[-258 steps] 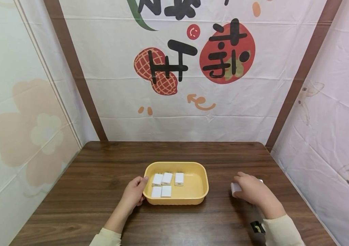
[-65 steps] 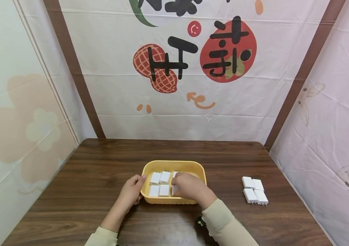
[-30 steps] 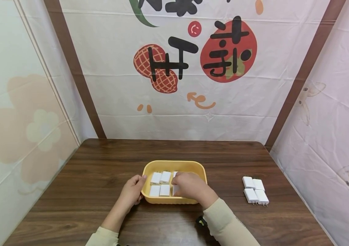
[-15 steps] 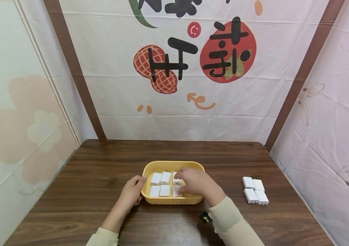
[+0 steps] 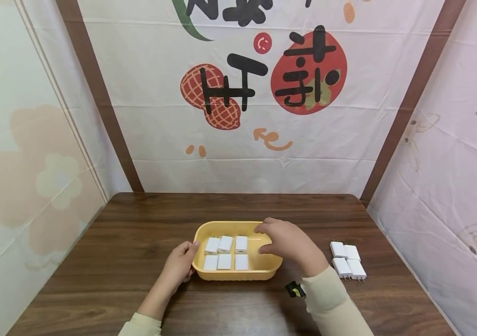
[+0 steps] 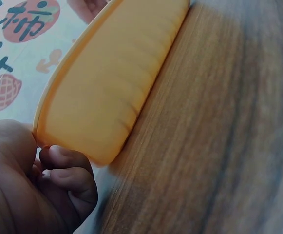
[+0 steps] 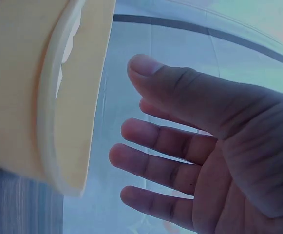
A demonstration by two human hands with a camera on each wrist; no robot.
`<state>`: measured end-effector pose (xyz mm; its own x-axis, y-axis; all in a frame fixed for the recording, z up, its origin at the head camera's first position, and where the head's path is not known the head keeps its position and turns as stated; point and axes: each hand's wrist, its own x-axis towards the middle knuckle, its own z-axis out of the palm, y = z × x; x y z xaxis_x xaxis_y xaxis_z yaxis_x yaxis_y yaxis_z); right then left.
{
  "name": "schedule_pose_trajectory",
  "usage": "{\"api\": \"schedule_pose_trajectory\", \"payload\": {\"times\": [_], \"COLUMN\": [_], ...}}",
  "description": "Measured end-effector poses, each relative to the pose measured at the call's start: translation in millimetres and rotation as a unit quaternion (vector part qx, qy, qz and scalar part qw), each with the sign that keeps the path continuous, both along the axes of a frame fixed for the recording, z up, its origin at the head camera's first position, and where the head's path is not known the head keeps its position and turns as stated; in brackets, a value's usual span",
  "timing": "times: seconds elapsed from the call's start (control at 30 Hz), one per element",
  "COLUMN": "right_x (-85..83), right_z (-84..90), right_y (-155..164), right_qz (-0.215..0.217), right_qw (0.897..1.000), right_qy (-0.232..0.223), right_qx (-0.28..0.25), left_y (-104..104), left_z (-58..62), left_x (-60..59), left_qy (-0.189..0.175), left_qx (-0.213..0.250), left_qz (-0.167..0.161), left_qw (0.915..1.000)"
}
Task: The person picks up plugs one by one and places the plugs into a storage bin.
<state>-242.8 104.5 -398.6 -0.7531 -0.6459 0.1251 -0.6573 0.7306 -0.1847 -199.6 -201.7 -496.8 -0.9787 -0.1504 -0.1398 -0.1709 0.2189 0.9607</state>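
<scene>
Sleeves of pale cream cloth are entering from the near edge of the dark wood-grain surface, and both hands are working around the shallow yellow plastic tray sitting at the middle of that surface. The left hand is gripping the tray's near-left corner, fingers curled under the wall and thumb resting on the rim, as the left wrist view confirms. The right hand is hovering over the tray's right side with fingers loose and spread, holding nothing; the right wrist view is showing an open palm beside the tray wall.

Judging by this, the person is filling the tray with chargers, one having just been set down. The next move is probably a reach to the group near the right edge, pinching one block by its sides and placing it into the bare right part of the tray, aligned with the rows, while the other hand is steadying the tray.

Counting: six small white rectangular plug chargers are lying in the tray in two rows of three, close together in its left and middle part. Four more white plug chargers are lying in a tight two-by-two cluster towards the right edge of the surface, well apart from the tray, metal prongs showing on the near pair. One tray, ten chargers in all.

Behind the far edge a printed cloth backdrop is hanging.
</scene>
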Motion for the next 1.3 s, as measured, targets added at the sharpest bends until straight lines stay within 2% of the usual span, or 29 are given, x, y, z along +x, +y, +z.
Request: {"api": "schedule_pose_trajectory", "payload": {"times": [0.33,0.67,0.87,1.3], "right_x": [-3.3,-7.2,-6.6,-8.3], "right_z": [-3.1,-3.6,-10.9,-25.0], "right_y": [29.8,66.0,84.8,125.6], "right_qz": [-0.021,-0.055,-0.081,-0.127], "right_qw": [0.999,0.998,0.996,0.991], "right_qy": [0.033,0.025,0.014,0.004], "right_qx": [0.000,0.014,0.038,0.050], "left_y": [-0.6,-0.2,0.0,0.7], "left_z": [-1.7,-2.0,-2.3,-2.2], "left_x": [-1.1,-1.2,-0.7,-0.4], "left_qy": [0.003,0.003,0.005,0.003], "left_qx": [0.007,0.004,0.005,0.009], "left_qz": [-0.003,-0.001,-0.001,-0.002], "left_qw": [1.0000,1.0000,1.0000,0.9999]}}
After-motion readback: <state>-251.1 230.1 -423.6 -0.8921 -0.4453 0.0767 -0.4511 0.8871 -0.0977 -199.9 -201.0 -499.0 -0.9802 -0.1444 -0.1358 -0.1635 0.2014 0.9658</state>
